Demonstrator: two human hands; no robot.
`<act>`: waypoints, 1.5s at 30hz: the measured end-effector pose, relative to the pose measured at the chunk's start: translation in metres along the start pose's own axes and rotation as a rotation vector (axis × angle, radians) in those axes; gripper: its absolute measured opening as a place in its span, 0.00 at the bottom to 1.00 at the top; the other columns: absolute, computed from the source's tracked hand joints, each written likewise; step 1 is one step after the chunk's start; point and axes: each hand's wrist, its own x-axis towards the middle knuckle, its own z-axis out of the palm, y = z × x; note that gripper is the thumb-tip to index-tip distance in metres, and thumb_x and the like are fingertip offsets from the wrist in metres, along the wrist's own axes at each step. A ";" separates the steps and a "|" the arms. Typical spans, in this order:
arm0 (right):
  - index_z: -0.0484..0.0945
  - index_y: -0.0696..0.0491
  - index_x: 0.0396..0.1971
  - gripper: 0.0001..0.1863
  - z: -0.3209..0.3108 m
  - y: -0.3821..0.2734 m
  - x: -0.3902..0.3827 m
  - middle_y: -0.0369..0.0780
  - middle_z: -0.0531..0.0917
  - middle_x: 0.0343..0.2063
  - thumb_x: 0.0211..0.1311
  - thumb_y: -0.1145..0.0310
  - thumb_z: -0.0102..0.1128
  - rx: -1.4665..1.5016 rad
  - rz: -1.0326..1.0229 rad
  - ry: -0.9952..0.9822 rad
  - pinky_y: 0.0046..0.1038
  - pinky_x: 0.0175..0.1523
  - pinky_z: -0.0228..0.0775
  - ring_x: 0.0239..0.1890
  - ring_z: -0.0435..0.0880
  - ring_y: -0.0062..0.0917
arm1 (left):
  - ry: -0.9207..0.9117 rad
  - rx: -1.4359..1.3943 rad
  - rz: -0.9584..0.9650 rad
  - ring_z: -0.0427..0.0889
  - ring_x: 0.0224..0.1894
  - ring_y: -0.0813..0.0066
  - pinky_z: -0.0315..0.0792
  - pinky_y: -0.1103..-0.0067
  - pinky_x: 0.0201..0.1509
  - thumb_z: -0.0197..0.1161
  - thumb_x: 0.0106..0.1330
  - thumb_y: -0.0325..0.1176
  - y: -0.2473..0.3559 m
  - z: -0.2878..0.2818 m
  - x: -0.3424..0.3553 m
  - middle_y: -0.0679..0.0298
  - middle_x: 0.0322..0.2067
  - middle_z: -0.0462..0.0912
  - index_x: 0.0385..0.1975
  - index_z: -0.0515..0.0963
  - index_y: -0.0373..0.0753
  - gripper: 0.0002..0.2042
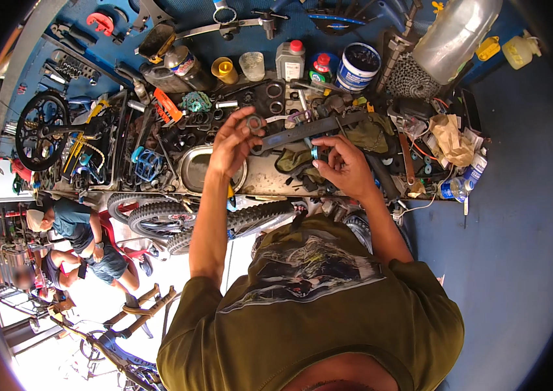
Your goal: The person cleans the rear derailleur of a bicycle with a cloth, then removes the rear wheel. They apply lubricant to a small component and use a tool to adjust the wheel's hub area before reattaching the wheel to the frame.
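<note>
My left hand is raised over the cluttered workbench, its thumb and fingers closed on a small grey metal ring. To its right, my right hand pinches a small blue ring-shaped part between thumb and fingertips. A long dark flat bar lies across the bench just beyond both hands. Beneath my left wrist is an oval metal tray, partly covered by my forearm. Dark olive cloth lies bunched close to my right hand.
Bottles, cups and a white-and-blue tub line the bench's back. At left are a crankset and a blue pedal; at right, crumpled brown paper. Bicycle wheels stand below the front edge. Two people sit at lower left, one in a teal shirt.
</note>
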 end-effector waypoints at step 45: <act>0.83 0.50 0.51 0.22 0.040 -0.073 0.041 0.39 0.85 0.43 0.55 0.65 0.74 -0.240 -0.472 0.006 0.34 0.47 0.79 0.44 0.85 0.35 | 0.069 0.222 0.167 0.83 0.47 0.75 0.78 0.77 0.53 0.68 0.64 0.19 0.009 0.055 -0.068 0.61 0.46 0.86 0.55 0.79 0.32 0.19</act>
